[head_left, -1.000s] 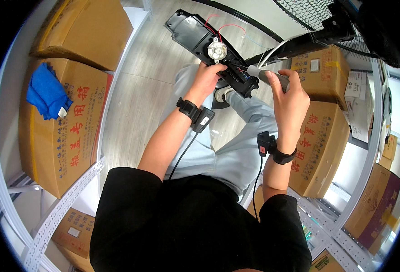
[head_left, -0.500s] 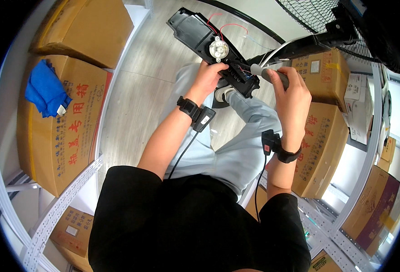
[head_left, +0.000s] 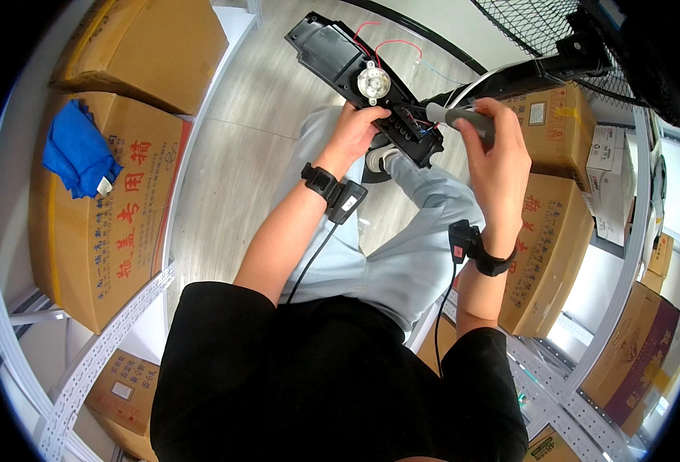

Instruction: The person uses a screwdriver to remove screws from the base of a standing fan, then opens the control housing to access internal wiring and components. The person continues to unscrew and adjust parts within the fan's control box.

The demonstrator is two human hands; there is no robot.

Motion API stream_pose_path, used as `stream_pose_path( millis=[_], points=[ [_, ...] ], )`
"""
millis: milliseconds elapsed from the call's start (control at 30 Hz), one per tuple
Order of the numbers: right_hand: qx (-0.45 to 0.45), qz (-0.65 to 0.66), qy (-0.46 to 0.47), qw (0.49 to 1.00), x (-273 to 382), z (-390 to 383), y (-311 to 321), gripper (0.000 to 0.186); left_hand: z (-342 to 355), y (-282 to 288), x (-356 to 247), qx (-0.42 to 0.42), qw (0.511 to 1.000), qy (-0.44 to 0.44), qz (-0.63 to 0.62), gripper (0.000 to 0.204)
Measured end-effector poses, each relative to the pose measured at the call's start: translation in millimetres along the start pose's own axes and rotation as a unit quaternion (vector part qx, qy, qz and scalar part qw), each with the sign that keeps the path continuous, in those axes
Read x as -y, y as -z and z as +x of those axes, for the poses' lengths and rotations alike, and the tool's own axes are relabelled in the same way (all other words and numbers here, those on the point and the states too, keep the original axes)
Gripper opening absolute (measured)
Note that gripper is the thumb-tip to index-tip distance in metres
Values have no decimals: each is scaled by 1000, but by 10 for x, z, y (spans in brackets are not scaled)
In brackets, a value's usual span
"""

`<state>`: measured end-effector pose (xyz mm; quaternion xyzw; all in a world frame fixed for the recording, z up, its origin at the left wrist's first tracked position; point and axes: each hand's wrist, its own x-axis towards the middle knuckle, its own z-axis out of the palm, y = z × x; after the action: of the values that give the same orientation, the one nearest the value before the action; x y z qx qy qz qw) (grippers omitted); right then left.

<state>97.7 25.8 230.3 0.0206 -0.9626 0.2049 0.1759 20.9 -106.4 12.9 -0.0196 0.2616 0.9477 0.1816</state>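
A long black plastic panel housing point(head_left: 326, 51) is held slanting over my knees, its open inner side facing up. My left hand point(head_left: 353, 132) is closed on its near edge, thumb on top. A round, pale metal motor point(head_left: 373, 83) sits in the middle of the housing, and thin red wires point(head_left: 396, 43) loop out beside it. My right hand point(head_left: 500, 158) pinches the thick grey handle of a screwdriver point(head_left: 471, 125) between thumb and fingers. Its front end points left at the wired right end of the housing; the tip itself is too small to make out.
Beyond the housing, a black pole point(head_left: 521, 78) runs to a fan's wire grille point(head_left: 521, 27) at the upper right. Cardboard boxes point(head_left: 136, 231) fill metal shelves on both sides, with a blue cloth point(head_left: 80, 150) on the left. Cables hang from black wrist straps point(head_left: 321, 183).
My right hand has shifted its fingers upward round the screwdriver handle, and the wrist has turned slightly. The housing has moved a touch to the right. My left hand keeps its grip.
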Motion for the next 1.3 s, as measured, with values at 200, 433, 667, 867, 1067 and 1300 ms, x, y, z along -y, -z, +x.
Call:
stream_pose_path(
  millis=[200, 433, 667, 867, 1067, 1300],
  points=[
    [-42, 29, 111, 993, -16, 20, -44, 33, 25, 26, 0, -4, 1000, 12, 1, 37],
    [1, -19, 97, 995, -24, 41, -32, 25, 22, 15, 16, -1, 1000, 7, -11, 37],
    [-15, -55, -44, 997, 72, 45, -32, 27, 14, 29, -14, 22, 999, 23, -13, 38],
    [10, -27, 91, 995, -6, 70, 13, 26, 16, -6, 23, -2, 1000, 4, -18, 37],
    [-70, -67, 53, 994, 42, 100, -62, 28, 20, 29, -6, 13, 1000, 16, -10, 41],
    [17, 3, 47, 999, 61, 85, 21, 26, 6, -24, 9, 6, 1000, 0, -21, 39]
  ],
)
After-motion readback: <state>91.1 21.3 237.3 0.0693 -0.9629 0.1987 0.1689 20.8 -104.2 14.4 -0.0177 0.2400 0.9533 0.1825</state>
